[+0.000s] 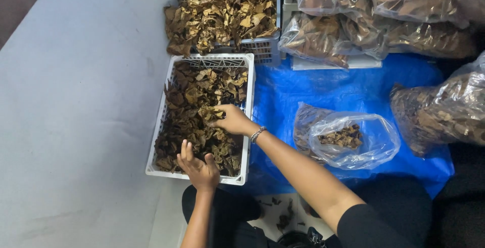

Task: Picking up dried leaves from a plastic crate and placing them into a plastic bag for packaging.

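L hand (200, 169): at near edge of white crate (157, 126), fingers loosely spread over the dried leaves (189, 121), palm down, touching top layer; holds nothing that I can see
R hand (231, 120): reaches across from blue tarp (283, 96) side into crate middle, fingers pinched narrow on a small clump of leaves; bracelet (257, 133) on wrist
Leaves, where: fill the white crate nearly rim to rim, brown, curled, piled loose
Handling (judged): v. light, dry, brittle; prob. crumble if squeezed, so light pinch at a stiff curled edge or scoop from under w/ cupped fingers; not slippery, but bits shed easily
Crate: white slatted plastic, on grey floor (76, 101), its right side touching tarp edge
2nd crate (262, 46): grey, just beyond the white one, heaped above its rim w/ lighter tan leaves, some hanging over left side
Open bag (353, 142): clear plastic, on tarp near R forearm, mouth open, a small handful of dark leaf pieces inside
Packed bags (384, 15): several clear ones stuffed w/ leaves at tarp's far edge, one more at right edge (444, 111)
Scraps (284, 218): few leaf bits on pale sheet by person's lap, near edge of view
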